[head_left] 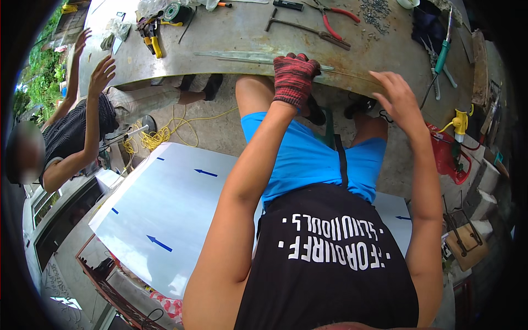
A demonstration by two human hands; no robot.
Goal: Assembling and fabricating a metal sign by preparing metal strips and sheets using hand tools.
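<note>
My left hand [297, 80], in a red and black knit glove, is closed over thin greenish metal strips [236, 55] lying along the near edge of the metal worktable [231, 38]. The strips run out on both sides of the glove, and their middle is hidden under it. My bare right hand [399, 99] is at the table edge to the right, fingers apart and holding nothing visible. A thin brownish line [357, 75], perhaps a rod, runs along the tabletop from the strips toward its fingertips.
On the table lie red-handled pliers [333, 22], a T-handled tool [302, 30], yellow-handled snips [151, 41], loose screws [377, 16] and a green-handled soldering iron [443, 55]. A co-worker [77, 121] raises both arms at left. A white sheet [181, 192] and yellow cord [159, 137] lie behind me.
</note>
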